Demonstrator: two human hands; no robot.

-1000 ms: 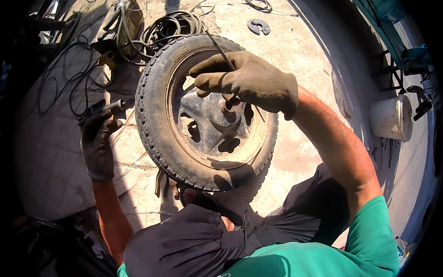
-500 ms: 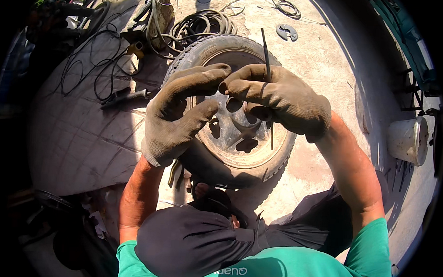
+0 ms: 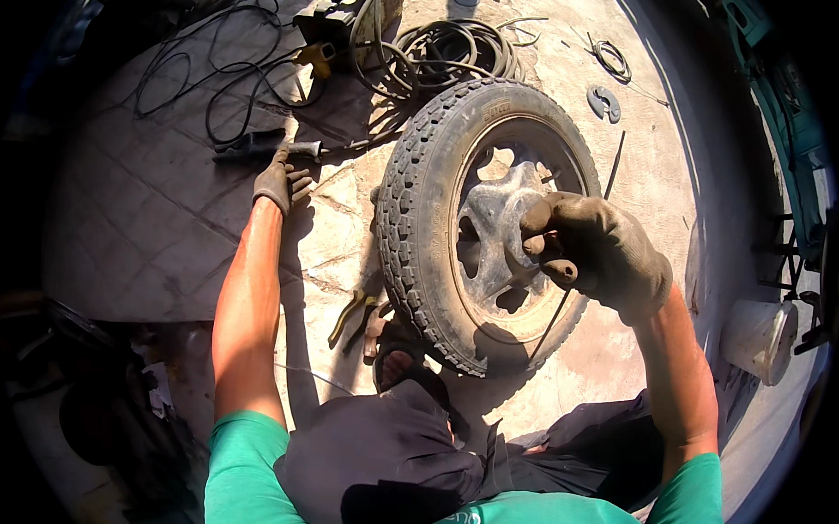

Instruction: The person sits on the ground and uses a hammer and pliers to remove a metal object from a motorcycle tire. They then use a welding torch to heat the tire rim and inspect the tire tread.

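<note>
My gloved left hand reaches out at the far left, fingers spread, against a dark welding electrode holder lying on the ground. Its fingers are not wrapped round the handle. In front of the wheel rim, my gloved right hand is closed on a long thin welding rod, which sticks out above and below the glove. A worn car tyre on a dusty steel rim leans tilted before me, its face turned to the right.
Coiled hose or cable lies behind the tyre, near a yellow object. Pliers and a hammer lie by my foot. A grey slotted disc and a wire coil are far right; a white bucket stands right.
My left hand has left my right hand and stretched out to the electrode holder. The right hand has moved a little right and down with the rod. The tyre appears more tilted up.
</note>
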